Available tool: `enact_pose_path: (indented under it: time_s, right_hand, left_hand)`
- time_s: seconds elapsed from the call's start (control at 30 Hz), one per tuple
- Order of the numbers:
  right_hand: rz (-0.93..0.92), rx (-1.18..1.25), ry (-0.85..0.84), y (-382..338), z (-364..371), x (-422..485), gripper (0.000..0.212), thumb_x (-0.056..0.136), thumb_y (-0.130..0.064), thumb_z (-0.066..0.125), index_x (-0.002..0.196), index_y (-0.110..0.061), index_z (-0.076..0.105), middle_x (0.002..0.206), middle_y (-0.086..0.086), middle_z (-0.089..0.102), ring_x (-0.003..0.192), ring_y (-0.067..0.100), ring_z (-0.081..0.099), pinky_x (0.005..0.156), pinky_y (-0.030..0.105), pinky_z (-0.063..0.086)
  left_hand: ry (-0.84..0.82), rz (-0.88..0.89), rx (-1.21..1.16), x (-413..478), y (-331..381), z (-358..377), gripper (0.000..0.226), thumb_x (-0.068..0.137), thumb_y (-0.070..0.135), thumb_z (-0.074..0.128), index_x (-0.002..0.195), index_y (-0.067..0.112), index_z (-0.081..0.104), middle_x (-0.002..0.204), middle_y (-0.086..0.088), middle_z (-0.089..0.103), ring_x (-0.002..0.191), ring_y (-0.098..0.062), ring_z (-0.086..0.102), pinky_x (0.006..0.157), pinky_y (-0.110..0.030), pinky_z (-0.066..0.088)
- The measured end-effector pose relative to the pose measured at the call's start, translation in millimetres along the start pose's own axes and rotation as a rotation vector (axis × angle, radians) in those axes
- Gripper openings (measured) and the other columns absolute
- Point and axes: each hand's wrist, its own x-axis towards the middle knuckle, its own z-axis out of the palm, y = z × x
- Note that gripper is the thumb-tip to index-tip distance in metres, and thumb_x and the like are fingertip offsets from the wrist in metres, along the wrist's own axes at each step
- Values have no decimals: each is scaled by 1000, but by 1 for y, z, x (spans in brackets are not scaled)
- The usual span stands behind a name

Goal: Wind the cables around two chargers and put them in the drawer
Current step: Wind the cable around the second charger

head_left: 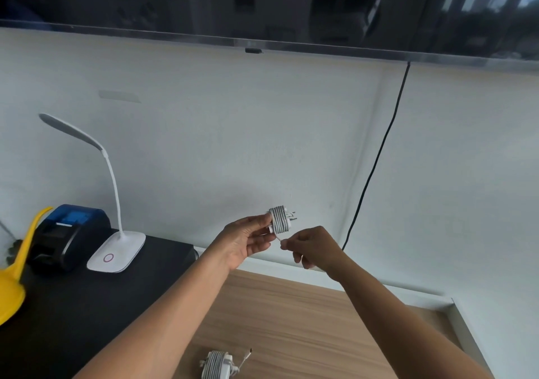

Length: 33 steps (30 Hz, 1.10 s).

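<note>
While a dark screen point(262, 5) spanned the top of the wall point(204, 131), a wooden tabletop point(291, 320) lay below, a white desk lamp point(116, 250) on the black surface point(87, 314) at its left. Above the wood the left hand point(248, 244) gripped a cable-wound charger point(280, 222) in its fingertips, and the right hand point(313, 249) pinched that cable's loose end point(278, 237). A second wound charger point(217, 364) lay on the tabletop, nearest the camera.
</note>
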Motion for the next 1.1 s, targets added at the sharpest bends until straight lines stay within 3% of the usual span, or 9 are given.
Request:
enact_pose_path:
  time_s: [0.17,0.3,0.37,0.43,0.5,0.57,0.77,0.9,1.1]
  right_hand:
    - [3,-97,4,-1,-13,9,31,82,-17,72,53,-14,61,45,-2,54,39,12,41,42,21,35]
    - [56,-71,-90,-5,-20,13,26,85,-3,49,60,-10,53,54,1,48,48,14,30,49,25,18]
    - [133,101,-182,-6,-25,15,22,90,-12,48,72,-9,59,64,6,54,50,14,31,51,27,15]
    - [186,242,-282,-4,-31,17,30,95,-32,50,87,-7,66,71,8,61,53,14,34,50,27,16]
    - [160,203,-332,-3,-33,16,51,90,-54,57,99,-5,69,76,7,63,55,14,35,48,24,20]
    - [107,104,-337,-5,-31,13,58,80,-55,69,104,-2,69,72,2,62,55,12,33,48,23,21]
    - [116,172,-181,-3,-19,14,54,73,-42,80,99,4,69,64,1,60,52,12,31,50,26,18]
    - [89,285,-13,1,-6,15,42,75,-38,80,90,0,70,63,1,57,50,12,35,44,22,24]
    - [13,415,120,6,10,10,39,79,-32,78,97,2,68,73,8,62,50,12,35,43,22,26]
  left_hand:
    - [-129,-51,127,-4,1,-1,46,62,33,80,99,8,70,86,-10,72,68,-16,71,55,-24,57]
    - [-246,-97,155,-3,0,-5,76,34,45,97,95,7,72,83,-9,74,70,-18,71,58,-27,59]
    - [-292,-129,181,-1,1,-10,79,31,46,98,94,6,73,84,-10,73,72,-19,71,62,-28,60]
    - [-327,-158,211,-1,2,-14,78,33,45,98,94,5,74,86,-11,73,74,-20,71,65,-30,61]
    - [-345,-167,237,-1,3,-16,77,34,44,98,95,5,74,87,-12,73,75,-20,71,66,-30,60]
    - [-352,-175,277,-2,6,-17,76,35,44,98,96,5,73,88,-12,74,76,-20,71,66,-30,60]
    - [-233,-177,221,-7,2,-12,58,61,39,87,107,7,72,100,-14,73,87,-24,72,68,-36,61]
    - [-41,-139,19,-9,-11,0,44,69,35,79,104,8,72,90,-11,75,74,-21,73,66,-34,62]
    - [-3,-93,-51,-14,-14,7,21,80,30,76,90,12,79,97,-15,75,83,-27,73,66,-33,60]
